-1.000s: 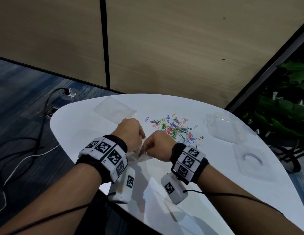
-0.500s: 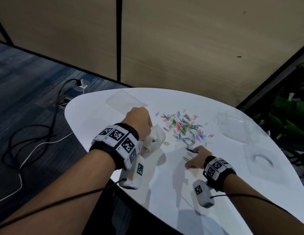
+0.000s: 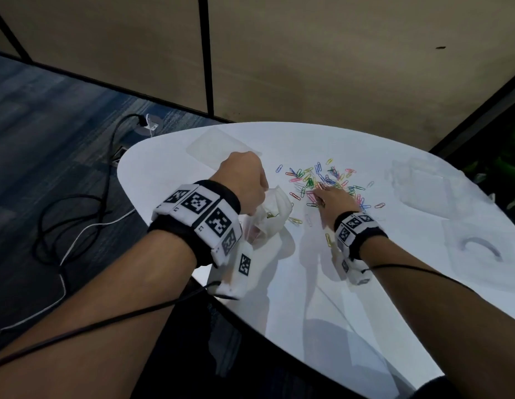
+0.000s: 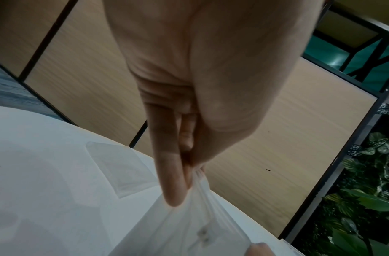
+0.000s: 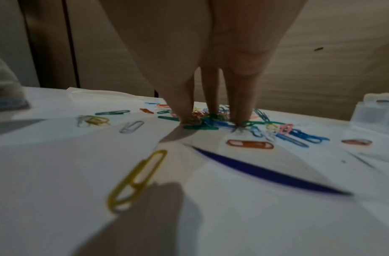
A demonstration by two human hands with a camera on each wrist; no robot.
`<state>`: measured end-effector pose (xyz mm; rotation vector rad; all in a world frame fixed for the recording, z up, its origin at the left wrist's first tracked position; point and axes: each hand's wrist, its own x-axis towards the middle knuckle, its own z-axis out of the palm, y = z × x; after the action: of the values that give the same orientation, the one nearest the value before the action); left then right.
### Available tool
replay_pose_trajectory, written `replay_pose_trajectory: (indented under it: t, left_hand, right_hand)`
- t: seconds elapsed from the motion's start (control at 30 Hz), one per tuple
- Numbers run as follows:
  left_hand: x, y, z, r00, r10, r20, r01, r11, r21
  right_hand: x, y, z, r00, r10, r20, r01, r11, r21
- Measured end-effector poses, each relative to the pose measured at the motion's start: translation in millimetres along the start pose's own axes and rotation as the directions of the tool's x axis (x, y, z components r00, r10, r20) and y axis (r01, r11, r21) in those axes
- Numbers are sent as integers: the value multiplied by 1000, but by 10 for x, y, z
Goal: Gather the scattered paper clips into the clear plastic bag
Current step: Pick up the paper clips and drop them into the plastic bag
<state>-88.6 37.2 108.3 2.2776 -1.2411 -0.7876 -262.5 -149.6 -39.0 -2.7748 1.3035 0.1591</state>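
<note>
right wrist: paper clips (image 5: 213,121) under fingers (image 5: 241,104)

On the desk (image 3: 293,312): paper clips (image 3: 325,180) scattered at centre, under the right hand (image 3: 335,201). Left of them, the plastic bag (image 3: 272,217), pinched in the left hand (image 3: 242,180). Behind the left hand, a flat sleeve (image 3: 219,148). Right of the clips, two trays (image 3: 417,188).
</note>
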Motion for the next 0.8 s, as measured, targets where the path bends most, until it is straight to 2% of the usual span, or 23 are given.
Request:
replay_pose_trajectory:
  t: [0.13,0.2,0.27,0.3,0.33,0.4,0.47,0.5,0.53,0.57,0.6,0.63,0.67,0.73,0.8]
  left_hand:
    - [26,5,25,1000,-13,-4,13,1000,-4]
    - [26,8,29,1000,-19,-8,19,1000,-9]
    - [33,10,42,1000,-21,-17,20,1000,-13]
    - [37,15,47,1000,-23,-20,22,1000,-17]
    - [40,21,51,999,-27,-21,26,999,-18]
    - [41,34,61,999,-34,-19,34,999,-10]
    - [34,50,72,999,-33,-36,33,999,-12]
    - [33,54,80,998,-34,-48,34,999,-19]
    - [33,53,90,997,-41,-58,39,999,-24]
    - [36,51,100,997,-49,-65,47,998,-30]
    - [40,47,110,996,-57,-71,55,998,-38]
    - [47,41,119,995,-64,-74,60,997,-49]
    - [54,37,127,995,-67,-76,63,996,-58]
    - [68,33,143,995,-69,-79,64,996,-66]
    - [77,34,152,994,-68,-85,62,996,-68]
  right_hand:
    - [-1,-17,-84,1000,17,10,-16,998,-56]
    - [4,43,-139,994,108,20,-109,993,54]
    - [-2,151,-200,972,232,24,-229,931,284]
    - [-8,203,-244,952,302,58,-296,847,441]
    - [-28,242,-303,930,348,116,-344,720,603]
    - [-73,246,-440,900,336,279,-401,384,831]
    - [-133,120,-605,902,225,368,-380,12,925]
    - [-184,2,-706,914,137,382,-360,-160,919]
    - [-259,-149,-819,923,39,382,-356,-285,890]
    - [-330,-299,-912,930,-53,363,-358,-350,866]
    - [-406,-452,-983,933,-123,339,-361,-357,862]
    - [-452,-580,-1008,932,-161,326,-361,-312,879]
    - [-505,-696,-1016,935,-163,316,-345,-208,915]
    - [-570,-863,-989,963,-114,245,-231,126,965]
    - [-605,-955,-970,988,-80,134,-85,441,894]
